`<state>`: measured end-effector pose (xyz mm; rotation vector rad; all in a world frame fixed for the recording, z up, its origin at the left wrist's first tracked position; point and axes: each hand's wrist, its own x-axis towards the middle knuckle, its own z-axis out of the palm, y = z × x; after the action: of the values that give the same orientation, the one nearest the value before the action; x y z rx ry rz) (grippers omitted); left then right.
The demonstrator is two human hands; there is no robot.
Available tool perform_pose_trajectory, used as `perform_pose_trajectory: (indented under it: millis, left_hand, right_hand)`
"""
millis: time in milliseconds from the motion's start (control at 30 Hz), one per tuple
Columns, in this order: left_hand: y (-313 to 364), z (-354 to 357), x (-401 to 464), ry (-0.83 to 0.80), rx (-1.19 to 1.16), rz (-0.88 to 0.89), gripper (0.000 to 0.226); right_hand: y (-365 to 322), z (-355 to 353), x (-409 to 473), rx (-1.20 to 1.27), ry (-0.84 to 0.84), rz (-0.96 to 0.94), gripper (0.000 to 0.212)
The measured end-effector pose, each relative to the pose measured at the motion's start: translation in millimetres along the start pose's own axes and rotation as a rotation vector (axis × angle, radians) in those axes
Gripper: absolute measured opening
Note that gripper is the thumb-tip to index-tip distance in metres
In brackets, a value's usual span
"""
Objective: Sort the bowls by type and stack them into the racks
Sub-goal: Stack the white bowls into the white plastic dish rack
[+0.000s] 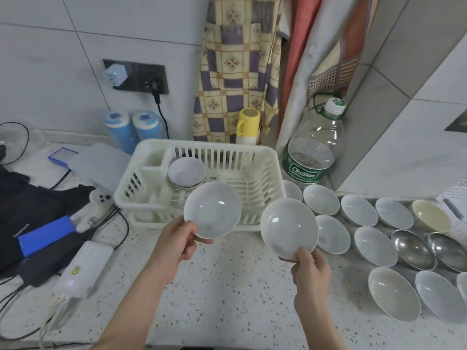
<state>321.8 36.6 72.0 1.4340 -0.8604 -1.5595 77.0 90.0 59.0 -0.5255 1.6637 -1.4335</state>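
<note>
A: What are the hands doing?

B: The left hand (180, 239), at lower centre of the frame, pinches the near rim of a white bowl (212, 209), thumb on the inside edge, fingers curled beneath. The right hand (309, 267), lower right of centre, grips a second white bowl (289, 228) at its lower rim the same way. Both bowls are tilted toward the camera and held above the speckled counter (227, 286), apart from each other.

A: And the rack?

B: The white plastic rack (267, 178) sits just behind the two held bowls, mid-frame. Inside it, toward its left part, are stacked bowls (187, 173); how many, I cannot tell.

A: Other bowls?

B: To the right, loose on the counter: white bowls in rows (374, 246), two steel bowls (413, 250), and a cream bowl (430, 214) at the far right.

A: Anything behind?

B: A clear water bottle (314, 147) stands right of the rack; a yellow-capped flask (247, 126) behind it.
</note>
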Motion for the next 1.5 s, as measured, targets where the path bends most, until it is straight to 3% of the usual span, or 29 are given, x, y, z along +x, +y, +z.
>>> perform_pose_trajectory:
  millis: [133,233,333,500,667,1000,1200,1500]
  left_hand:
    - [17,-30,9,0.068,0.083,0.099,0.027]
    - [24,-49,16,0.09,0.109,0.129,0.026]
    - [29,-65,25,0.133,0.123,0.158,0.024]
    - [37,-86,48,0.245,0.09,0.273,0.027]
    - [39,-97,80,0.377,0.165,0.408,0.034]
    - [55,-94,138,0.387,0.119,0.398,0.033]
    - [54,-95,149,0.416,0.023,0.407,0.046]
    - [52,-98,154,0.42,-0.06,0.365,0.038]
  right_hand:
    - [-19,36,0,0.012,-0.09,-0.137,0.044]
    - [-25,62,5,0.001,-0.127,-0.184,0.038]
    - [-29,88,13,-0.033,-0.179,-0.228,0.018]
    - [-32,134,33,-0.108,-0.213,-0.285,0.044]
    - [-26,168,48,-0.239,-0.205,-0.266,0.045]
    - [-15,242,80,-0.225,-0.277,-0.144,0.036]
    - [2,272,84,-0.244,-0.227,-0.119,0.032]
    - [22,299,86,-0.316,-0.174,-0.124,0.044]
